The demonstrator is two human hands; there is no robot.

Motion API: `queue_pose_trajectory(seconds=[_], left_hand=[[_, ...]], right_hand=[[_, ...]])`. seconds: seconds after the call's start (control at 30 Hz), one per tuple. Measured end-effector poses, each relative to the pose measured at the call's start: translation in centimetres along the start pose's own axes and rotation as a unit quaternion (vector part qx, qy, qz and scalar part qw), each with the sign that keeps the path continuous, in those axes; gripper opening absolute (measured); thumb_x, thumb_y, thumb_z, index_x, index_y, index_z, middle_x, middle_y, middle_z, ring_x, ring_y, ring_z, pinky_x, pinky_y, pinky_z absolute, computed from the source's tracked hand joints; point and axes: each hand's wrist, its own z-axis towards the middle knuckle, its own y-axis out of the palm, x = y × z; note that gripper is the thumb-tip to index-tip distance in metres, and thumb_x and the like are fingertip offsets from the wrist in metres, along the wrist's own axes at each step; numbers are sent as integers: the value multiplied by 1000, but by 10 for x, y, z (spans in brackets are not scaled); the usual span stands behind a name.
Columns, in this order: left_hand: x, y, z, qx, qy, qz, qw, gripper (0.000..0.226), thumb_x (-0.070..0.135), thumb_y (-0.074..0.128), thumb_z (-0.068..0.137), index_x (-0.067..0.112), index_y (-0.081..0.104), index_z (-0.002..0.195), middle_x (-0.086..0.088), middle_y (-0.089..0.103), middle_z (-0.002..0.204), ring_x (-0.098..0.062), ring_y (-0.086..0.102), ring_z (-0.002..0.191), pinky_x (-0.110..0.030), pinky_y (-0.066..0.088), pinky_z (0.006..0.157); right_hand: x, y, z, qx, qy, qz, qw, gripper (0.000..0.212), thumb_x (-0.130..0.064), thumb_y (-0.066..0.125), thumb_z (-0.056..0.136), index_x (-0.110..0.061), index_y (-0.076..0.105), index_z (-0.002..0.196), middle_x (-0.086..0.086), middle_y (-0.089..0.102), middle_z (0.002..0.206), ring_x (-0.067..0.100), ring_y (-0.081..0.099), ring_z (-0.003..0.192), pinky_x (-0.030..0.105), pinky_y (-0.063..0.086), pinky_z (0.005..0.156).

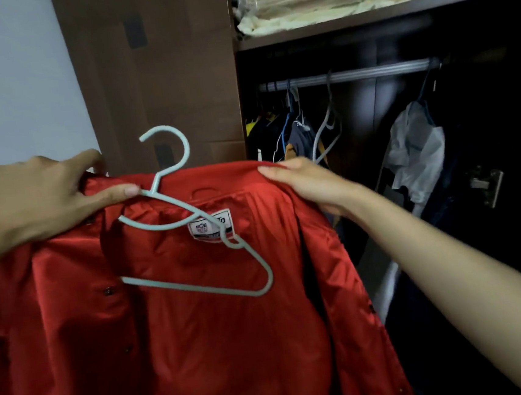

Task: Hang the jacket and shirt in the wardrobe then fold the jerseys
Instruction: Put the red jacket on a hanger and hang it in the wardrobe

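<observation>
The red jacket is filling the lower frame, opened out. The left hand is pinching collar and pale hanger together; the right hand is gripping the other shoulder, spreading it so the hanger can seat.

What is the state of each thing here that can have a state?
red jacket: open, held up, not yet hung
hanger: tilted, one end in the jacket, other end out
left hand: grips collar and hanger
right hand: grips jacket shoulder
wardrobe: open
rail: carries clothes, has free room
</observation>
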Motion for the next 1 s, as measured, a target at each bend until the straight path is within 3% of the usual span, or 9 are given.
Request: queue_pose_trajectory(seconds=[0.13,0.23,0.3,0.4,0.47,0.57,0.77,0.93,1.0], left_hand=[[14,3,-10,-18,-17,-102,994,61,101,38,65,45,55,85,16,61,49,-23,66,65,-48,58,71],[28,2,-11,-30,-24,-172,984,69,100,41,63,38,61,87,17,62,51,-17,64,65,-43,56,70],[42,5,-10,-34,-18,-175,984,72,100,39,63,34,60,83,17,64,55,-18,64,69,-42,55,70],[62,19,-7,5,-5,-88,996,76,98,34,70,27,59,76,3,68,69,-33,65,78,-37,47,63],[70,25,-3,45,4,-26,999,72,91,36,75,24,61,75,-11,70,76,-41,66,81,-35,41,61],[69,26,4,79,27,0,997,67,90,36,77,27,58,73,-14,69,74,-42,68,77,-33,39,57],[74,20,11,97,66,14,993,66,86,41,78,23,61,73,-18,63,65,-45,66,70,-32,36,56],[72,13,12,111,69,24,991,65,84,45,77,21,60,72,-19,62,61,-45,66,65,-30,32,53],[74,12,9,112,62,21,992,65,83,45,77,20,60,72,-20,62,62,-45,66,66,-30,33,54]], right_hand=[[-27,-11,7,27,-43,-149,988,37,-39,60,101,-7,78,96,8,77,85,13,67,70,27,52,72],[-35,-15,9,45,-77,-272,958,48,-37,57,103,7,72,95,10,61,72,14,52,57,26,39,55],[-39,-16,8,47,-77,-298,950,49,-37,57,103,6,70,84,7,57,64,6,47,46,24,37,48],[-41,-13,5,51,-89,-372,923,49,-46,56,101,-10,65,68,-6,58,54,7,56,52,33,50,61],[-42,-14,-1,74,-83,-433,894,51,-52,52,101,-18,59,64,-7,55,55,18,58,65,38,48,70],[-42,-26,-10,105,-72,-487,864,48,-56,46,102,-23,59,69,-12,56,67,22,55,76,36,43,73],[-35,-51,-7,82,-52,-424,900,52,-51,52,101,-16,56,64,-5,57,57,12,57,57,32,44,62],[-34,-58,-8,9,-53,-375,926,46,-45,56,101,-7,71,80,18,72,74,18,63,62,46,59,74],[-36,-53,-12,-29,-33,-332,942,43,-41,55,103,-7,72,85,10,72,69,13,66,59,48,63,67]])
